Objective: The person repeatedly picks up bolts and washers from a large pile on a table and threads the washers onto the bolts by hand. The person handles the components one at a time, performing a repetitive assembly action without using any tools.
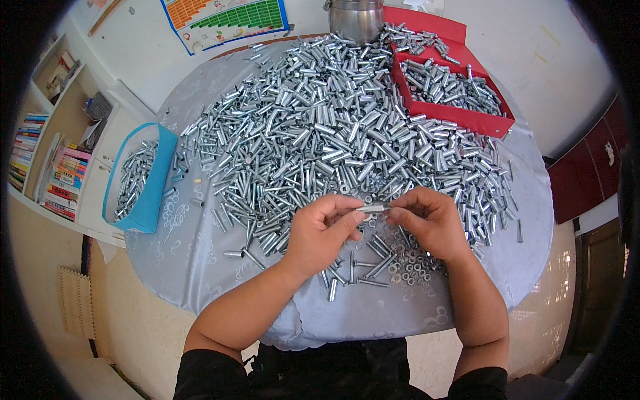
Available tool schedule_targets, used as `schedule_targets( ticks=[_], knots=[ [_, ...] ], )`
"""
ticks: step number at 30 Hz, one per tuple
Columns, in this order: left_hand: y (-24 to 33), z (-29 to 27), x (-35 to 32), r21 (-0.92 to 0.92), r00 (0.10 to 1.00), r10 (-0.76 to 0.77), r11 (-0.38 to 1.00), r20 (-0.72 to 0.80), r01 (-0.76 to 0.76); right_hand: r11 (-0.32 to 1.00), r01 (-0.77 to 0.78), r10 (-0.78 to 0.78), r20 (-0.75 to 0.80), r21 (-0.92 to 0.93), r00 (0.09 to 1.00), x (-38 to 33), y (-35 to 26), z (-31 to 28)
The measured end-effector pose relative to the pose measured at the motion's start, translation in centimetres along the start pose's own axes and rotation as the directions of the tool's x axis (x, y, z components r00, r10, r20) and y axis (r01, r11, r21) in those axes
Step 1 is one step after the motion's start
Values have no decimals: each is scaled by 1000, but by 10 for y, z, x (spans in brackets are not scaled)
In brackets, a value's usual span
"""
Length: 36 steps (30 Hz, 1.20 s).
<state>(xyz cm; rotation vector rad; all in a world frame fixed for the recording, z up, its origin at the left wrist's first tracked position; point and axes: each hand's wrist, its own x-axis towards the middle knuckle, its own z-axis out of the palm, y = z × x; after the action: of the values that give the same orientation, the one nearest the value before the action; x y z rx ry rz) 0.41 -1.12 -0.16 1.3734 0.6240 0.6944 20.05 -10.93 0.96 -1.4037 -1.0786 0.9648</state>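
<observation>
Left hand (322, 230) and right hand (427, 220) pinch one metal sleeve (371, 209) between them; the sleeve heap (333, 133) lies at twelve o'clock.

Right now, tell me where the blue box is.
In the head view the blue box sits at the table's left edge, holding metal sleeves, left of the big pile.

Home room used for piecework: round table (200, 267) w/ patterned cloth, heaped w/ small metal tubes (333, 133); red box (467, 119) & blue box (157, 180) of more; bookshelf (50, 153), wall chart (227, 20), tiled floor
</observation>
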Motion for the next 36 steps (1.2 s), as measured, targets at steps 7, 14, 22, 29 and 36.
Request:
schedule_targets(
  ticks=[7, 14, 22, 29, 36],
  knots=[
    [-1, 1, 1, -26, 1000, 18, 1000, 13, -18, 999, -3, 4, -22, 37, 1000, -1, -2, 0],
    [-3, -1, 0, -20, 1000, 22, 1000, 20, -22, 1000, 8, -8, 0, -18, 1000, -1, -4, 1],
    [-4, -4, 1, -43, 996, -5, 999, 84, 9, 998, 24, -24, -2, -62, 1000, -1, -7, 3],
    [0, -1, 0, 51, 996, -41, 998, 75, 38, 1000, 2, -2, 11, -14, 1000, -2, -6, 1],
    [-3, -3, 1, 100, 999, 21, 995, 45, -25, 665, 425, -382, 209, -614, 900, 2, -5, -7]
  ],
)
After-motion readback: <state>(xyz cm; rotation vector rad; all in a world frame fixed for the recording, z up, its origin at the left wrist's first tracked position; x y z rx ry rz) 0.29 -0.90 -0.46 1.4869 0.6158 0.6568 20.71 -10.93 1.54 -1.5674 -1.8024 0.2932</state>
